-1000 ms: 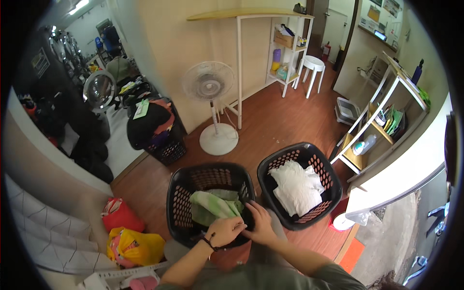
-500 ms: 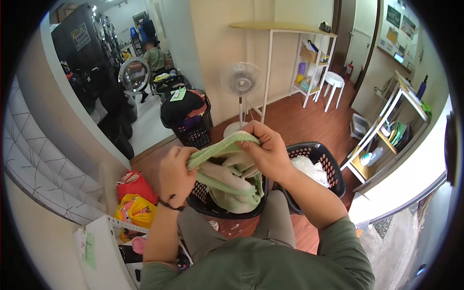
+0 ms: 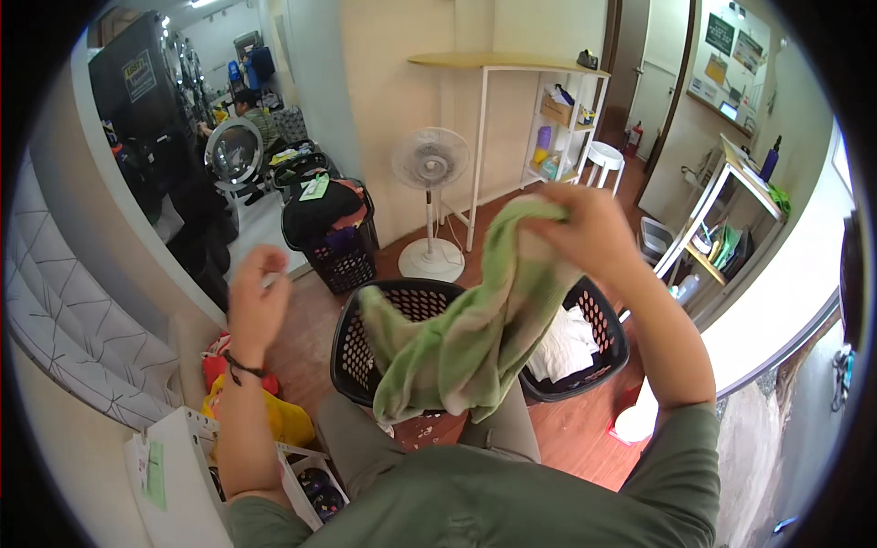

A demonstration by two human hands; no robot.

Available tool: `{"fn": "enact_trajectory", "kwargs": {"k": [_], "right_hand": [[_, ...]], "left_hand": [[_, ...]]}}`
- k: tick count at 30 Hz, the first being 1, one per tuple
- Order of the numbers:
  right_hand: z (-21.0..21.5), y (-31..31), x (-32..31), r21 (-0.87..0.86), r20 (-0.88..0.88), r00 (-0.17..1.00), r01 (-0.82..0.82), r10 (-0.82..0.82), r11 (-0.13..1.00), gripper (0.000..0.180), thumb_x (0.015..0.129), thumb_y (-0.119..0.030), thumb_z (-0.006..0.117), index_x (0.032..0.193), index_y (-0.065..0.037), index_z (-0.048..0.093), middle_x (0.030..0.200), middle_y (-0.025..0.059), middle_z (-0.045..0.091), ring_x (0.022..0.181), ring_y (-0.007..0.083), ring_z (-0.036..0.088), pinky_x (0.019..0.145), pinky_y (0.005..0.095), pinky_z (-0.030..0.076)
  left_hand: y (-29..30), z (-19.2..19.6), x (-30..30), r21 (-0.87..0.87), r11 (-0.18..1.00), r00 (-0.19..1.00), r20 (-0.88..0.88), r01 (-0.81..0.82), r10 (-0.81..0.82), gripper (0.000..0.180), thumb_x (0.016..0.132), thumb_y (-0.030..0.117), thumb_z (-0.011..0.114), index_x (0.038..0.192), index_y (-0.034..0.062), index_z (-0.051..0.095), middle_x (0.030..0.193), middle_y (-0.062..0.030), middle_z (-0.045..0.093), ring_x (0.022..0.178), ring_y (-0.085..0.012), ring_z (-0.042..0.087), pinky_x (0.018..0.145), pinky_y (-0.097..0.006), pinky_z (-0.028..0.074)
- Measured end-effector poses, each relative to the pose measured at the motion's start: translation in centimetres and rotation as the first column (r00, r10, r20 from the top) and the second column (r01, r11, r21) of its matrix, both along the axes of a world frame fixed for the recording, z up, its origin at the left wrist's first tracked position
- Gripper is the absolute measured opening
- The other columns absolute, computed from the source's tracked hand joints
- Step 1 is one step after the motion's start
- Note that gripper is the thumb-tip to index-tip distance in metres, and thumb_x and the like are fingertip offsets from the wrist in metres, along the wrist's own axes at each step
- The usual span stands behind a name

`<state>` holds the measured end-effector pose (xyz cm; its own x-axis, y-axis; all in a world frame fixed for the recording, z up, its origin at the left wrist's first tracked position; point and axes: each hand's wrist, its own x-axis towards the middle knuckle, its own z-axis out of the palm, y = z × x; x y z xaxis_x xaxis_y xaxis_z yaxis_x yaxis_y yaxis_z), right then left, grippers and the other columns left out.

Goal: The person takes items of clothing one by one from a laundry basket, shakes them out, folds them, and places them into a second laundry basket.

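A green and beige towel hangs in loose folds from my right hand, which pinches it by its upper edge. Off to the left, my left hand is raised with nothing in it, its fingers curled loosely and apart, well away from the cloth. Below the towel stands a black plastic laundry basket with holes in its sides; the towel covers part of its opening. Beside it on the right, a second black basket holds white cloth.
A white pedestal fan stands ahead, near a tall wooden-topped table. A full laundry basket is at the left doorway, where a person sits beyond. Red and yellow bags lie left; a shelf stands right.
My left hand has let go of the towel and moved left. My right hand has lifted the towel up and right, out over the baskets, so it hangs unfolded.
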<state>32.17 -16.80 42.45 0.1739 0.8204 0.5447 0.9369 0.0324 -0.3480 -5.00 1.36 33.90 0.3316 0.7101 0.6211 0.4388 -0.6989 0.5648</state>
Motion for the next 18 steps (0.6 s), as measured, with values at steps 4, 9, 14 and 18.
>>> {"fn": "enact_trajectory", "kwargs": {"k": [4, 9, 14, 18], "right_hand": [[-0.3, 1.6, -6.3, -0.036, 0.281, 0.894, -0.354, 0.349, 0.935, 0.027, 0.072, -0.016, 0.073, 0.096, -0.007, 0.067, 0.085, 0.0141, 0.066, 0.082, 0.0362, 0.064, 0.068, 0.0439, 0.051], [2.9, 4.8, -5.2, 0.072, 0.402, 0.894, -0.247, 0.199, 0.966, 0.033, 0.082, -0.028, 0.070, 0.109, -0.009, 0.067, 0.090, 0.0170, 0.070, 0.082, 0.0373, 0.067, 0.073, 0.0446, 0.055], [4.3, 5.0, -3.6, 0.077, -0.239, 0.947, -0.202, 0.215, 0.976, 0.025, 0.088, -0.026, 0.068, 0.103, -0.007, 0.068, 0.087, 0.0146, 0.070, 0.080, 0.0288, 0.069, 0.070, 0.0356, 0.054], [-1.6, 1.9, -13.8, 0.406, -0.367, 0.648, -0.534, 0.667, 0.742, 0.035, 0.093, -0.020, 0.063, 0.124, -0.005, 0.059, 0.102, 0.0128, 0.065, 0.084, 0.0207, 0.065, 0.075, 0.0334, 0.052]], "left_hand": [[-7.7, 0.2, 10.1, -0.055, 0.892, 0.883, 0.183, 0.448, -0.432, 0.061, 0.077, 0.012, 0.075, 0.130, 0.0028, 0.047, 0.114, -0.0134, 0.063, 0.103, -0.0259, 0.064, 0.085, -0.037, 0.051], [-5.1, -4.0, 13.0, -0.271, 0.954, 0.991, 0.002, 0.126, -0.130, 0.046, 0.077, 0.016, 0.072, 0.120, 0.0068, 0.059, 0.110, -0.0213, 0.065, 0.101, -0.0398, 0.063, 0.081, -0.043, 0.052], [6.8, -8.6, 6.7, -0.059, 0.921, 0.801, -0.517, -0.384, 0.301, 0.027, 0.083, 0.021, 0.064, 0.108, 0.0109, 0.068, 0.104, -0.0164, 0.069, 0.094, -0.0375, 0.066, 0.078, -0.046, 0.054], [9.3, -9.3, 2.3, -0.231, 0.875, 0.858, -0.409, -0.426, 0.309, 0.030, 0.087, 0.029, 0.060, 0.108, 0.0081, 0.067, 0.110, -0.0140, 0.069, 0.097, -0.0350, 0.066, 0.078, -0.046, 0.053]]}}
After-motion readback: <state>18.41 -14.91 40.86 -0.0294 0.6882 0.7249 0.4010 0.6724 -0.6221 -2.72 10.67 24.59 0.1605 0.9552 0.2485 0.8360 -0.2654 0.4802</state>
